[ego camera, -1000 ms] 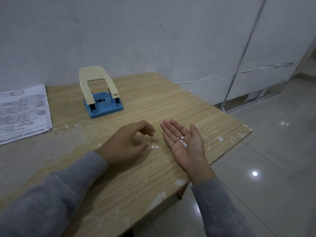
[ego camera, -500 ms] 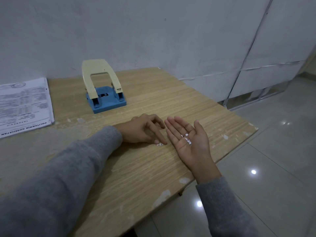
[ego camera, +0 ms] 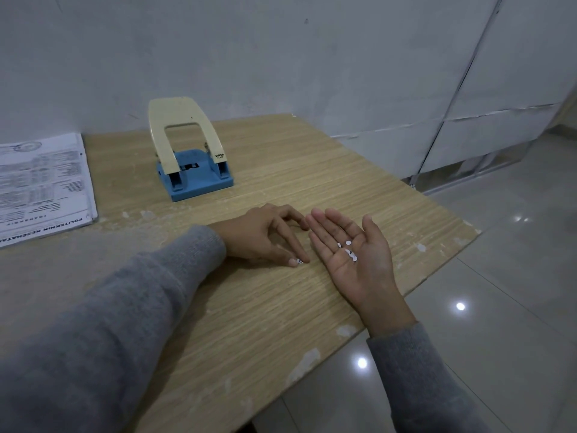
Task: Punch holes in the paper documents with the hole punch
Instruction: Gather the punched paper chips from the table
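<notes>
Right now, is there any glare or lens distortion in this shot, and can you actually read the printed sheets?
Head view: bright lamp glare spots on the glossy grey floor tiles; wide-angle bending curves the light wooden table edges and wall seams; the stack of white printed paper documents lies upside down at the left edge, only its large heading partly legible; overall dim, bluish light.

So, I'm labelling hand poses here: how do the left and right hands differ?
The left hand lies palm down, fingers bent, fingertips touching small white paper dots on the wooden table. The right hand lies palm up, fingers straight, cradling several paper dots. Both rest on the table and wear grey sleeves.
</notes>
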